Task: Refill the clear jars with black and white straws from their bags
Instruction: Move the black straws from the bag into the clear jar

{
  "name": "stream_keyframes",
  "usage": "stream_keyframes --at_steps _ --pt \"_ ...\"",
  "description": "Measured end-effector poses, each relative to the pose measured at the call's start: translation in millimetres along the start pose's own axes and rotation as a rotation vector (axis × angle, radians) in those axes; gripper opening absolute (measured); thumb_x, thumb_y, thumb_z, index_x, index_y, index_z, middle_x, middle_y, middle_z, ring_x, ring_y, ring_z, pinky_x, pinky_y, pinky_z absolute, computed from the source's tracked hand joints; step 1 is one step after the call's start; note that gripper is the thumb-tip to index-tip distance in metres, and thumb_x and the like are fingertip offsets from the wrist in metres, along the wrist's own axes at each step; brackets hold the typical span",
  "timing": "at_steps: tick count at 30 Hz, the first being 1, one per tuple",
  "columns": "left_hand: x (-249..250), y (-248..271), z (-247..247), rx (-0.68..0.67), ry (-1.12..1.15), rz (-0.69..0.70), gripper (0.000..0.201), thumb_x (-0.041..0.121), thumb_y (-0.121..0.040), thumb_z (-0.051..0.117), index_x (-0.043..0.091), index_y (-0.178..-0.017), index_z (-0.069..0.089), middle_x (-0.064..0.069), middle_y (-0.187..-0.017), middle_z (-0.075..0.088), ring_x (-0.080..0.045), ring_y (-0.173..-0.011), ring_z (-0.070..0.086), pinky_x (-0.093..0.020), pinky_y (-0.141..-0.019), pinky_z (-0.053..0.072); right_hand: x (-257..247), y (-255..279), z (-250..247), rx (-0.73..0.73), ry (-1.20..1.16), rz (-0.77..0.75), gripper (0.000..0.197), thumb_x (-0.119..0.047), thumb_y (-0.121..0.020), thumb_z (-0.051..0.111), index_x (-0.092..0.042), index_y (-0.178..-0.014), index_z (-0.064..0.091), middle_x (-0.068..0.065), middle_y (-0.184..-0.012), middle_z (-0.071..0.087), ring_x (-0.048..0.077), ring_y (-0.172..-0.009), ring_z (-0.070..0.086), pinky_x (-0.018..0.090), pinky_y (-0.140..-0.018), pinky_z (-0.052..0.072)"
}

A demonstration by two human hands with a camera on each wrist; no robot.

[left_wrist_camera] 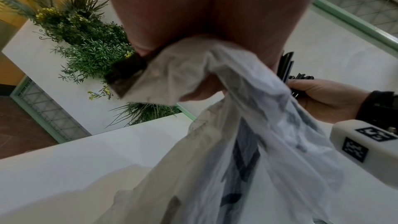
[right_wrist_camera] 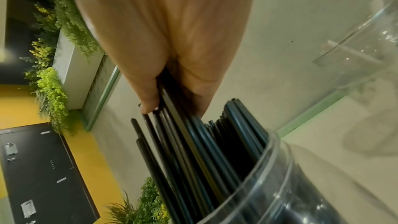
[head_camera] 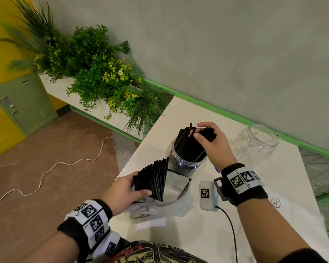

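Observation:
A clear jar [head_camera: 186, 164] [right_wrist_camera: 286, 181] stands on the white table [head_camera: 245, 224], packed with black straws [head_camera: 188, 147] [right_wrist_camera: 193, 144] that lean left. My right hand [head_camera: 211, 141] [right_wrist_camera: 168, 57] grips the tops of those straws. Nearer me, my left hand [head_camera: 125, 192] [left_wrist_camera: 193, 14] holds a fan of black straws [head_camera: 154, 179] together with the mouth of their thin plastic bag [head_camera: 167, 202] [left_wrist_camera: 247, 125]. A second clear jar [head_camera: 254, 143] [right_wrist_camera: 361, 54] stands to the right near the wall; no straws show in it.
A white tagged device [head_camera: 207, 196] [left_wrist_camera: 364, 144] with a black cable [head_camera: 232, 230] lies right of the bag. A planter of green plants [head_camera: 95, 73] stands beyond the table's left corner. A white cord [head_camera: 51, 168] snakes over the brown floor.

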State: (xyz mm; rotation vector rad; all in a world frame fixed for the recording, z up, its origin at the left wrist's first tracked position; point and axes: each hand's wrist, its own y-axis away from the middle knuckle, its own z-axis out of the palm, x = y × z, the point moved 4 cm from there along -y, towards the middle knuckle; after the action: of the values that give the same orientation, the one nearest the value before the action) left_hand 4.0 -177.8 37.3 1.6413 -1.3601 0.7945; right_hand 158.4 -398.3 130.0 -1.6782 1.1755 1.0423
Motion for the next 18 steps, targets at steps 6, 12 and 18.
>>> stream_keyframes --at_steps 6,12,18 --pt "0 -1 1 -0.004 -0.018 -0.002 0.031 0.028 -0.076 0.078 0.030 -0.102 0.061 0.015 -0.090 0.070 0.000 -0.085 0.065 -0.024 -0.081 0.050 1 1 0 0.022 0.006 0.007 0.020 -0.006 -0.083 0.071 -0.016 -0.099 0.063 -0.007 -0.091 0.069 0.010 -0.093 0.063 0.033 -0.091 0.052" --pt "-2 0 0 -0.005 0.001 -0.008 0.029 0.028 -0.076 0.078 0.032 -0.099 0.061 0.015 -0.086 0.070 0.001 -0.081 0.065 -0.026 -0.078 0.051 11 -4 4 -0.103 0.171 0.061 0.019 -0.018 -0.085 0.072 -0.020 -0.102 0.063 -0.002 -0.099 0.067 0.019 -0.099 0.063 0.044 -0.093 0.051" --pt "-3 0 0 0.002 0.008 -0.010 0.023 0.028 -0.076 0.078 0.027 -0.094 0.063 0.013 -0.085 0.070 -0.003 -0.081 0.065 -0.027 -0.077 0.051 -10 6 -3 0.156 0.163 -0.133 0.046 -0.012 -0.084 0.072 -0.026 -0.118 0.043 -0.013 -0.100 0.057 -0.011 -0.088 0.057 0.000 -0.073 0.038"
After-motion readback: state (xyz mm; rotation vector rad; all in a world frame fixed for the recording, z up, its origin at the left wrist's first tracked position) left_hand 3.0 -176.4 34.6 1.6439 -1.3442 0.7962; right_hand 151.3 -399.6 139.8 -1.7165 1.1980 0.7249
